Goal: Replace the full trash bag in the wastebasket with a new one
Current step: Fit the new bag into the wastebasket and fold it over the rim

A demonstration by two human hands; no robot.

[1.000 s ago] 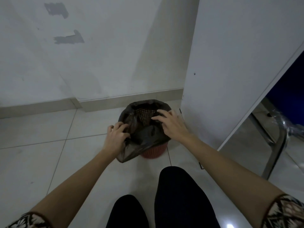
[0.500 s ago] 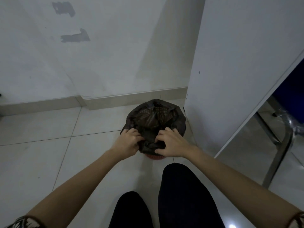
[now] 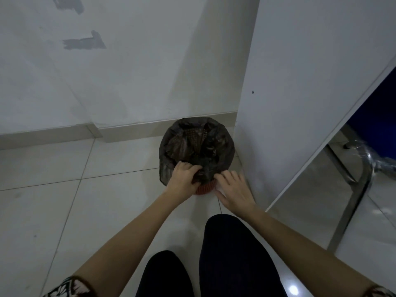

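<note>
A small red mesh wastebasket [image 3: 205, 188] stands on the tiled floor in the corner beside a white panel. A thin dark trash bag [image 3: 196, 144] lines it, its edge folded over the rim all round, and the mesh shows through inside. My left hand [image 3: 182, 176] grips a bunch of the bag at the near rim, fingers curled into the plastic. My right hand [image 3: 232, 189] lies just right of the basket with fingers spread and relaxed, its fingertips at the bag's near edge, holding nothing.
A white cabinet side panel [image 3: 300, 103] rises right of the basket. Chrome chair legs [image 3: 355, 202] stand further right. The white wall and skirting [image 3: 64, 133] run behind. My dark-trousered knees [image 3: 225, 254] fill the bottom centre.
The right hand has let go of the bag's near edge and moved right with fingers spread. The left hand stays gripping the bag at the near rim.
</note>
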